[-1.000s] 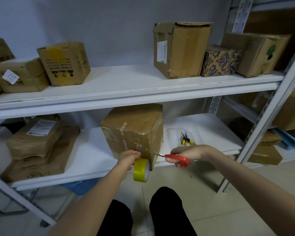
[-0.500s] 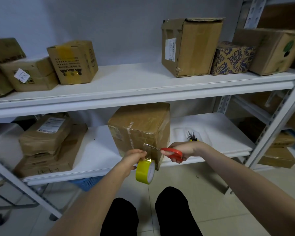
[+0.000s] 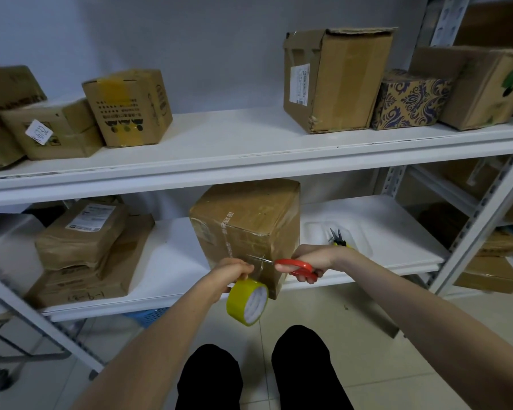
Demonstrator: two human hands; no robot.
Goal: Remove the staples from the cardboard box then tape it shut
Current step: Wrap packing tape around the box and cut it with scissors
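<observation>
Left hand (image 3: 233, 272) grips glossy yellow tape roll (image 3: 247, 301) at the cube-shaped cardboard box (image 3: 246, 229); right hand (image 3: 313, 258) holds red-handled scissors (image 3: 290, 266), thin blades at stretched clear tape.

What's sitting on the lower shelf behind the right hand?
Dark-tipped pliers lie in a shallow white tray behind the right hand. The wrist covers most of their yellow handles.

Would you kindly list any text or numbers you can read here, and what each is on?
"6732": white sticker on the upper-left box.
Shipping label on the tall box: too small to read.
Print on the middle box: blurred.
Handwriting on the flat box: unclear.
</observation>
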